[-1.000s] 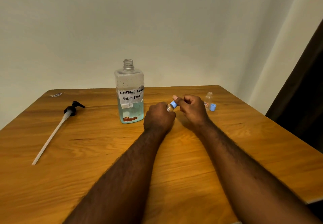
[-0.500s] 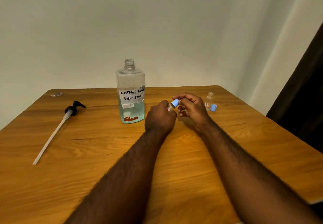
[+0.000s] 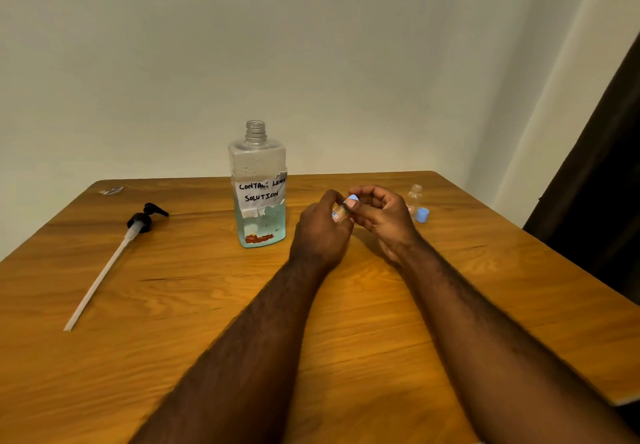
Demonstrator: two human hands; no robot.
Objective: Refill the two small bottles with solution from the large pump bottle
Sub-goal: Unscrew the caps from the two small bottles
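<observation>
The large bottle [image 3: 259, 197] stands open-necked at the table's middle, with blue-green liquid in its lower part and a handwritten label. Its black pump head with a long white tube [image 3: 114, 256] lies to the left. My left hand [image 3: 320, 232] grips a small clear bottle [image 3: 338, 214], mostly hidden by the fingers. My right hand [image 3: 379, 216] pinches that bottle's blue cap [image 3: 352, 199]. A second small bottle [image 3: 414, 197] stands uncapped at the far right, with its blue cap [image 3: 421, 215] lying beside it.
The wooden table [image 3: 207, 322] reaches the pale wall at the back. A small scrap [image 3: 111, 190] lies at its far left corner. A dark curtain [image 3: 595, 201] hangs off the table's right edge.
My right fingers have shifted around the blue cap, turning on it. My left hand has kept hold of the small bottle in the same spot.
</observation>
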